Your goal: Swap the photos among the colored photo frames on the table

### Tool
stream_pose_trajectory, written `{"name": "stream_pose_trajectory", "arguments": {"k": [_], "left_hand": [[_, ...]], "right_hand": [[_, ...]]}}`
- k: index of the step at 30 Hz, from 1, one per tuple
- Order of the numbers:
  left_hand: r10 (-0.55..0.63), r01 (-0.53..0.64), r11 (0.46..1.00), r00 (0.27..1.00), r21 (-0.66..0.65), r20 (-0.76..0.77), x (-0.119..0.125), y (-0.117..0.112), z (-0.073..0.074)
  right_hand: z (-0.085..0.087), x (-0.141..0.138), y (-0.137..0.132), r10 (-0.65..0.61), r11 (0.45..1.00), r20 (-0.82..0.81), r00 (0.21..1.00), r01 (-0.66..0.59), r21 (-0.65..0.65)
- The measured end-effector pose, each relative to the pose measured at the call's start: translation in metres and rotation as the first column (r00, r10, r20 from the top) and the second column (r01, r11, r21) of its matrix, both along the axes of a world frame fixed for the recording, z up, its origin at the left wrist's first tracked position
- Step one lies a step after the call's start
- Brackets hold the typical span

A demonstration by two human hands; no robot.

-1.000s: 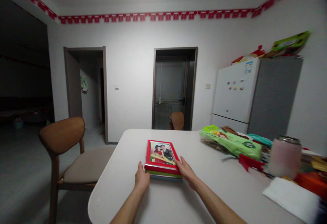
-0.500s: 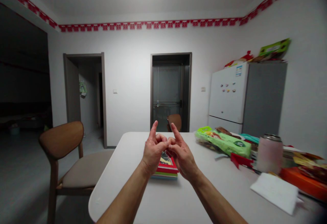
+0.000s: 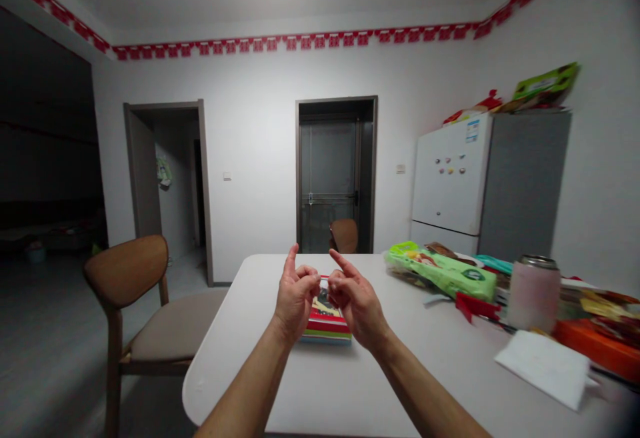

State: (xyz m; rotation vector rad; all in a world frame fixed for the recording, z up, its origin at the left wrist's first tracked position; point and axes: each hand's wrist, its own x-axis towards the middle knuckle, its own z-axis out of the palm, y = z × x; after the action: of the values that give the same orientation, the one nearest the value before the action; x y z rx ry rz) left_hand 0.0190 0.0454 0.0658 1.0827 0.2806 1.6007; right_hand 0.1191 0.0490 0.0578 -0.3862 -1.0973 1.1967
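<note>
Room: white wall (image 3: 255, 131) is standing behind, a fridge (image 3: 447, 181) rising at the right.
Table: white table (image 3: 320, 398) is spreading below, carrying a green packet (image 3: 445, 273).
Stack: framed pictures (image 3: 327, 325) are lying flat on the table, partly hidden behind the hands; probably stiff, smooth and breakable in front, they are calling for a hold along both side edges, bottom layer included.
Hands: left hand (image 3: 295, 301) and right hand (image 3: 359, 301) are hovering close together.
Fingers: most are folding towards the thumbs, one per hand pointing up; nothing is showing in either grip.
</note>
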Motion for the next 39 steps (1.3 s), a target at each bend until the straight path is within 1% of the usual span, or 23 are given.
{"name": "stream_pose_trajectory", "arguments": {"k": [2,4,7,11,13,14,15,16,17,18,19,20,22,24,26,28,29,31,32,34,36,37,39], "left_hand": [[-0.02,0.02,0.997,1.0,-0.077,-0.004,-0.004,0.002,0.001],[-0.14,0.128,0.977,0.988,-0.173,-0.062,-0.008,0.004,0.001],[-0.337,0.28,0.915,0.926,-0.29,-0.169,-0.01,0.005,-0.001],[-0.377,0.286,0.888,0.901,-0.36,-0.214,-0.011,0.005,-0.003],[-0.347,0.24,0.876,0.916,-0.419,-0.201,-0.013,0.007,-0.009],[-0.318,0.201,0.865,0.928,-0.459,-0.193,-0.015,0.009,-0.015],[-0.282,0.156,0.852,0.941,-0.5,-0.188,-0.017,0.012,-0.023],[-0.242,0.108,0.836,0.952,-0.539,-0.186,-0.02,0.014,-0.033],[-0.204,0.064,0.821,0.961,-0.568,-0.186,-0.022,0.017,-0.045],[-0.173,0.028,0.807,0.966,-0.59,-0.19,-0.025,0.02,-0.059],[-0.14,-0.009,0.789,0.971,-0.614,-0.194,-0.027,0.023,-0.074],[-0.113,-0.039,0.767,0.974,-0.64,-0.195,-0.028,0.025,-0.089],[-0.071,-0.079,0.732,0.979,-0.677,-0.192,-0.027,0.03,-0.117],[-0.036,-0.1,0.72,0.983,-0.686,-0.182,-0.022,0.033,-0.136],[-0.006,-0.1,0.743,0.988,-0.662,-0.156,-0.013,0.035,-0.145],[0.033,-0.101,0.787,0.992,-0.608,-0.123,-0.001,0.034,-0.147],[0.06,-0.112,0.81,0.992,-0.576,-0.109,0.004,0.032,-0.146],[0.117,-0.154,0.844,0.988,-0.514,-0.103,0.013,0.025,-0.141],[0.137,-0.174,0.855,0.984,-0.488,-0.112,0.016,0.02,-0.138],[0.146,-0.195,0.873,0.979,-0.447,-0.143,0.019,0.003,-0.129],[0.154,-0.243,0.911,0.95,-0.333,-0.271,0.018,-0.02,-0.118],[0.183,-0.282,0.934,0.905,-0.219,-0.383,0.016,-0.032,-0.113],[0.3,-0.314,0.945,0.729,0.089,-0.615,0.012,-0.057,-0.104]], "right_hand": [[0.003,0.0,0.003,-0.001,0.997,-0.048,0.999,-0.003,-0.078],[0.004,-0.001,0.006,0.03,0.987,-0.031,0.999,-0.035,-0.159],[0.004,-0.006,0.005,0.107,0.971,0.058,0.993,-0.092,-0.222],[-0.002,-0.014,0.003,0.092,0.974,0.197,0.976,-0.047,-0.224],[-0.011,-0.014,0.012,0.004,0.982,0.356,0.935,0.063,-0.176],[-0.018,-0.012,0.019,-0.089,0.981,0.495,0.865,0.163,-0.108],[-0.027,-0.01,0.027,-0.201,0.964,0.64,0.741,0.265,-0.004],[-0.037,-0.007,0.035,-0.313,0.93,0.758,0.573,0.345,0.123],[-0.048,-0.003,0.043,-0.402,0.888,0.838,0.369,0.379,0.259],[-0.059,0.001,0.051,-0.437,0.865,0.865,0.247,0.379,0.329],[-0.07,0.004,0.056,-0.451,0.853,0.878,0.161,0.369,0.371],[-0.08,0.008,0.061,-0.453,0.848,0.885,0.103,0.357,0.392],[-0.096,0.012,0.063,-0.451,0.844,0.892,0.034,0.343,0.413],[-0.105,0.013,0.059,-0.461,0.839,0.886,-0.057,0.297,0.456],[-0.109,0.012,0.049,-0.491,0.833,0.858,-0.154,0.206,0.514],[-0.111,0.012,0.037,-0.523,0.825,0.828,-0.203,0.121,0.551],[-0.111,0.012,0.03,-0.524,0.83,0.831,-0.19,0.107,0.548],[-0.108,0.016,0.018,-0.491,0.858,0.869,-0.06,0.139,0.494],[-0.105,0.019,0.013,-0.466,0.875,0.884,0.045,0.173,0.452],[-0.097,0.027,0.002,-0.412,0.902,0.86,0.302,0.271,0.337],[-0.084,0.035,-0.01,-0.336,0.92,0.749,0.57,0.368,0.132],[-0.078,0.038,-0.017,-0.291,0.919,0.666,0.687,0.394,-0.005],[-0.066,0.044,-0.036,-0.218,0.898,0.454,0.864,0.36,-0.254]]}}
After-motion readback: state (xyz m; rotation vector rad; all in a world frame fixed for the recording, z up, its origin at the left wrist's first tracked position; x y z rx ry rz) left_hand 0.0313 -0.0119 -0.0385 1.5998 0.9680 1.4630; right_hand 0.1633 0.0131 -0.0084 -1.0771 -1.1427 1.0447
